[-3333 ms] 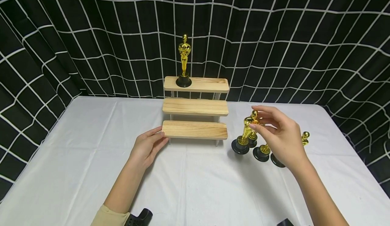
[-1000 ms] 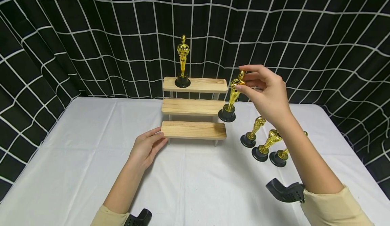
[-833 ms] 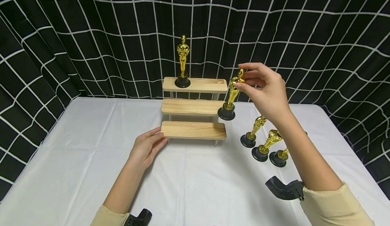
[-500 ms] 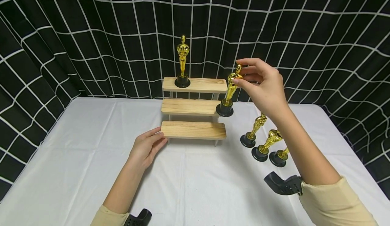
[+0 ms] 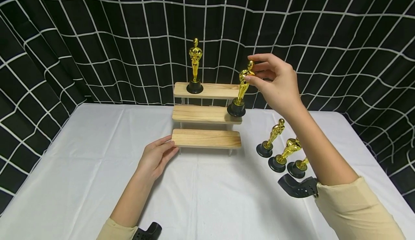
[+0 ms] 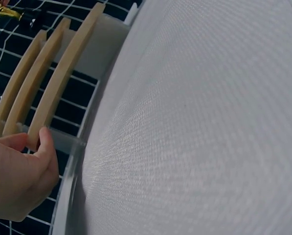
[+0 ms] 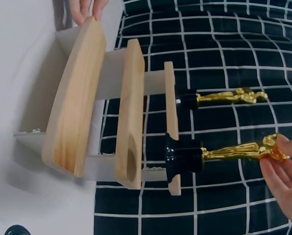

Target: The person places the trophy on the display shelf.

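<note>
A three-tier wooden display stand (image 5: pixel 204 138) stands on the table. My left hand (image 5: pixel 158 157) pinches the left end of its lowest board (image 6: pixel 53 98) between thumb and fingers. One gold trophy figurine (image 5: pixel 195 62) on a black base stands upright at the left of the top board. With thumb and fingertips my right hand (image 5: pixel 278 80) grips a second trophy figurine (image 7: pixel 234 151) by its upper body. That one hangs slightly tilted at the stand's right side. Its base (image 7: pixel 182 157) is over the middle board, near the top board; a shadow falls on the middle board.
Three more trophy figurines (image 5: pixel 273 135) stand on the white-clothed table (image 5: pixel 214 193) right of the stand, partly behind my right forearm. Behind the table hangs a black curtain (image 5: pixel 129 45) with a white grid. Black wrist devices (image 5: pixel 298 186) are strapped at both sleeves.
My right hand picked up a trophy figurine from the group at right, then raised it up and leftward to the stand. The left hand stays on the lowest board.
</note>
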A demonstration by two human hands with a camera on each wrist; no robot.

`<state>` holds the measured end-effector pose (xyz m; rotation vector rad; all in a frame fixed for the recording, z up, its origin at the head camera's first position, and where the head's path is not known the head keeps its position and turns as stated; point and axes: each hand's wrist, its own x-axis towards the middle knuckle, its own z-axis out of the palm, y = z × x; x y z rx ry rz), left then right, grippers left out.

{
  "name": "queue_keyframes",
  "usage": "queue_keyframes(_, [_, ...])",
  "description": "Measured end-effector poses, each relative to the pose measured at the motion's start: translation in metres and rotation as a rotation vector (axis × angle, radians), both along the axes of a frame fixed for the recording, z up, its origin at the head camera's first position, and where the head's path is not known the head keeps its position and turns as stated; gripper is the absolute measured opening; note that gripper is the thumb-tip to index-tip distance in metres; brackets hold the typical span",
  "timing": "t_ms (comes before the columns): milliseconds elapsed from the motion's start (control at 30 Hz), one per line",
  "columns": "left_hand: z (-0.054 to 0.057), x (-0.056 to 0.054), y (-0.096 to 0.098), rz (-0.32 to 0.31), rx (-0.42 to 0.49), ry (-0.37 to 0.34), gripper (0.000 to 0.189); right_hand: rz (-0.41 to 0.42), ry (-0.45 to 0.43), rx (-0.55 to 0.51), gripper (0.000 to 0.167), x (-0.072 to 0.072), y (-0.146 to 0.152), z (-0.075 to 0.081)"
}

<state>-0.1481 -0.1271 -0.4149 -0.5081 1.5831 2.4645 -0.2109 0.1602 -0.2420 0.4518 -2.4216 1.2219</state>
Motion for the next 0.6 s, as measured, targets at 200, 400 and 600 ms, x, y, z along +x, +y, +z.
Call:
queue_keyframes(200, [-0.001,0.0,0.0,0.001,0.001,0.001,0.048,-0.017,-0.003,-0.005,0.043,-0.01,-0.004,0.004])
queue_keyframes(400, [0.0,0.0,0.0,-0.001,0.002,0.0,0.048,-0.017,-0.001,0.003,0.041,-0.019,-0.008,0.008])
queue_keyframes(600, [0.0,0.001,-0.001,-0.011,0.0,0.014,0.049,-0.014,0.012,0.007,0.04,-0.026,-0.011,0.008])
